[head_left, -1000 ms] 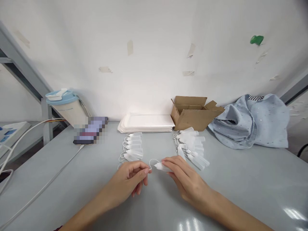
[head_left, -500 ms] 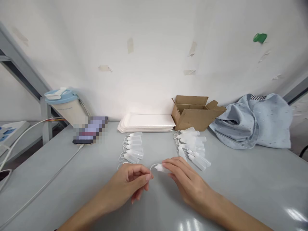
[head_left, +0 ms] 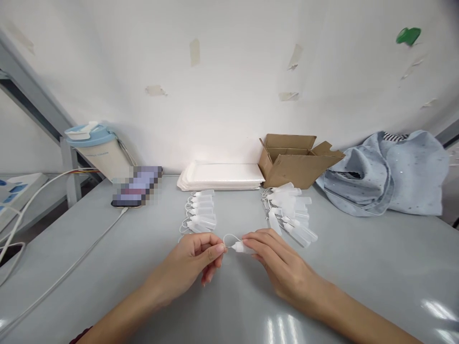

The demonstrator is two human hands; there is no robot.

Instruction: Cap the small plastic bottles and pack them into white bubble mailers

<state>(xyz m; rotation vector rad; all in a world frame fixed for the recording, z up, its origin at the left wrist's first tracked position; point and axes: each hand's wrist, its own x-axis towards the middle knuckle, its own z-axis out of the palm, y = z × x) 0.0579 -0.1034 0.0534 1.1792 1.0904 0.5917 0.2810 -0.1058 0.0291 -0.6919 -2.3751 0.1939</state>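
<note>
Between my hands a small translucent needle-tip bottle [head_left: 239, 247] lies sideways, its thin tip pointing left. My right hand [head_left: 285, 265] is closed around the bottle's body, so most of it is hidden. A white cap strap [head_left: 231, 235] arches from the bottle's neck over to my left hand [head_left: 195, 260]. There the thumb and forefinger pinch the strap's cap end, at the needle tip; the cap itself is covered by the fingers. Behind my left hand, similar bottles [head_left: 202, 210] form a neat column. A looser pile of bottles [head_left: 290, 205] lies beyond my right hand.
Flat white padded envelopes [head_left: 225, 177] are stacked by the wall, beside an open cardboard box [head_left: 297, 167]. A light blue cloth bag [head_left: 409, 177] sits at the right. On the left are a lidded cup [head_left: 100, 155], a phone [head_left: 138, 186] and its white cable [head_left: 79, 255].
My left hand has brought the strap's end up to the needle tip, and the strap now bows higher. The right hand keeps its hold. The camera view has shifted slightly.
</note>
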